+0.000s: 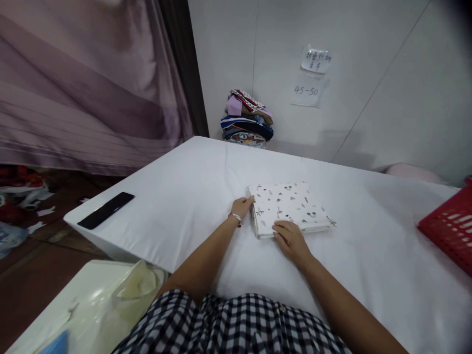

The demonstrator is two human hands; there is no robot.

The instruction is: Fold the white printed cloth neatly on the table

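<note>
A folded white cloth with small printed figures (289,206) lies flat on the white-covered table (191,187). My left hand (242,205), with a bracelet at the wrist, rests at the cloth's left edge, fingers curled against it. My right hand (291,239) lies on the cloth's near edge, fingers bent and pressing on the fold. Neither hand lifts the cloth.
A black flat device (106,210) lies near the table's left corner. A stack of folded clothes (246,120) sits against the back wall under paper notes (311,76). A red basket (450,226) stands at the right edge. A white bin with a bag (110,295) is below left.
</note>
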